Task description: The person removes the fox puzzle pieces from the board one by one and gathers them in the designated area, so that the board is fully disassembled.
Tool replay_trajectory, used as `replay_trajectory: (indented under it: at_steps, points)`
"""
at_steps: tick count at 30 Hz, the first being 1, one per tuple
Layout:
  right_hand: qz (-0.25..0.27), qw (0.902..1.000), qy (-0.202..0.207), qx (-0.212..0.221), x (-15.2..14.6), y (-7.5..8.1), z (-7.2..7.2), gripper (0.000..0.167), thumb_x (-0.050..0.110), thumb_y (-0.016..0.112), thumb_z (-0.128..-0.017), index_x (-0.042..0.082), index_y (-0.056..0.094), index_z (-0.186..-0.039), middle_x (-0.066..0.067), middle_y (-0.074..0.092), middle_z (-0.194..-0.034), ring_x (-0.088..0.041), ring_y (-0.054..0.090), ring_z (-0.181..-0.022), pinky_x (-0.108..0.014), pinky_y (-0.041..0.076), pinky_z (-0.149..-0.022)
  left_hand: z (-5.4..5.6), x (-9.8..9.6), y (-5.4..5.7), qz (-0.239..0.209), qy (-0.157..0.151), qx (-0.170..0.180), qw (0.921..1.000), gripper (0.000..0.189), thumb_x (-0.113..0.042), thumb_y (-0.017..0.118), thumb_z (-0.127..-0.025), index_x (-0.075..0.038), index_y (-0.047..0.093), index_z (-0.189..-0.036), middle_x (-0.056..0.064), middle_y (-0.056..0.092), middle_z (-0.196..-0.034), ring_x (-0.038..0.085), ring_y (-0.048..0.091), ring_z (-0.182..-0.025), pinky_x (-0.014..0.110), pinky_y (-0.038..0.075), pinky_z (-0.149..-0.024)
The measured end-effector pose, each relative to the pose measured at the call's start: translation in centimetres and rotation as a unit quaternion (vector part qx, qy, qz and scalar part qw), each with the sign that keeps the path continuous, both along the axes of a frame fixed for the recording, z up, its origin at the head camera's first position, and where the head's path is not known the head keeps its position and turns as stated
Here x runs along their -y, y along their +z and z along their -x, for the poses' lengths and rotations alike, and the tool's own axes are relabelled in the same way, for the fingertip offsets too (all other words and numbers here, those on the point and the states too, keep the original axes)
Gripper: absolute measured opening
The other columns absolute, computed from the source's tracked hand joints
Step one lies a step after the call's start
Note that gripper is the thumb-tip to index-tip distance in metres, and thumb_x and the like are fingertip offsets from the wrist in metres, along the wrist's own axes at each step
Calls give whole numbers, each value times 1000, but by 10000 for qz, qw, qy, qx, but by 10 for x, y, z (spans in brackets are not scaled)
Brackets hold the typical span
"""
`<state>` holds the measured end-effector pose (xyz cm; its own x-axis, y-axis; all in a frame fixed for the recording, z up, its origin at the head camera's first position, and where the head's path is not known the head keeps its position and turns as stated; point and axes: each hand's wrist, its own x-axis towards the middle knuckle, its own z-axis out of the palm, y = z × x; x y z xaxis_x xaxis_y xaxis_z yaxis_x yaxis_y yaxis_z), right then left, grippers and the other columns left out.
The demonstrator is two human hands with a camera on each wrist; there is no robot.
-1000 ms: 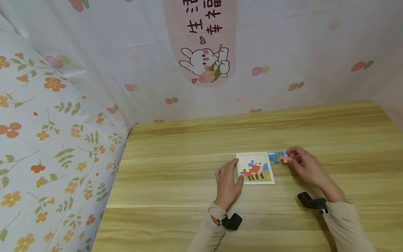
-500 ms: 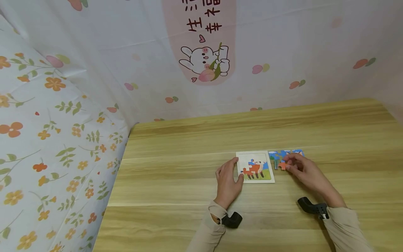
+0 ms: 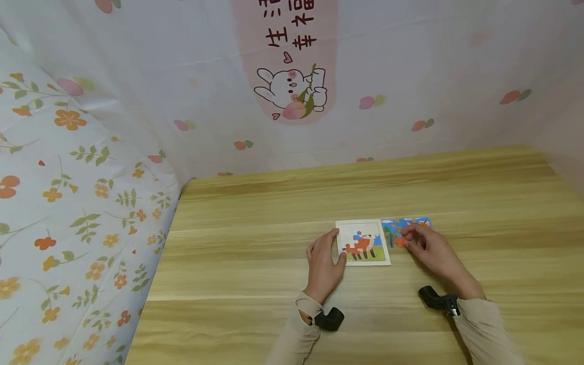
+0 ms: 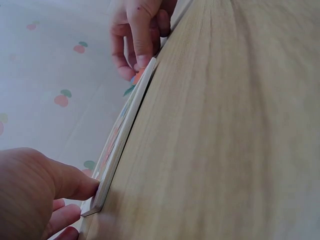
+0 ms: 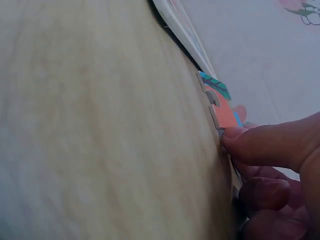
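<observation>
A square jigsaw board [image 3: 385,253] with a pale frame lies flat on the table; part of an orange animal picture is fitted in it, and its upper left is bare. My left hand [image 3: 324,268] holds the board's left edge. In the left wrist view the thumb [image 4: 75,182] lies on the frame's corner. Beside the board's right edge, my right hand [image 3: 431,251] pinches an orange and green jigsaw piece [image 5: 225,114] low over the table. Behind it lie more blue jigsaw pieces [image 3: 422,221], partly hidden by the fingers.
The wood-grain table [image 3: 237,284] extends around the board on all sides. A white patterned cloth [image 3: 201,101] hangs behind it, and a flowered cloth [image 3: 82,203] hangs at the left. Black wrist cameras [image 3: 330,319] sit on both forearms.
My right hand has come down toward me with the orange piece, uncovering blue pieces behind it. The left hand stays on the board. The head view has shifted slightly.
</observation>
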<state>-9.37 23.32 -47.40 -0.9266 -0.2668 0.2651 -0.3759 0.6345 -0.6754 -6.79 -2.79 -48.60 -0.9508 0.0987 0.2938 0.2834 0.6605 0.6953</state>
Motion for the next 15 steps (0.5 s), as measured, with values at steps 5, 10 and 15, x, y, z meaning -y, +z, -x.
replay_trajectory:
  at_steps: [5, 10, 15]
  points:
    - [47, 9996, -23, -286, 3, -3, 1, 20, -9, 67, -79, 2, 63, -95, -2, 60, -84, -5, 42, -61, -18, 35, -52, 1, 2, 0, -11, -26, -31, 10000, 50, -8, 65, -82, -7, 50, -130, 4, 55, -127, 22, 46, -118, 44, 27, -94]
    - [-84, 9989, -94, -442, 3, -2, 2, 22, -9, 68, -77, 3, 65, -95, -1, 59, -83, -4, 41, -61, -18, 34, -53, 2, 1, 1, -46, -29, -65, 10000, 50, -7, 66, -82, -7, 50, -130, 4, 55, -126, 22, 46, -118, 44, 27, -94]
    - [-185, 9986, -156, -475, 5, -4, 0, 21, -8, 69, -77, 3, 66, -94, 1, 58, -82, -4, 38, -60, -19, 33, -52, 0, 2, 0, -40, -18, -93, 9999, 50, -7, 66, -81, -6, 51, -129, 4, 55, -126, 22, 47, -117, 44, 27, -94]
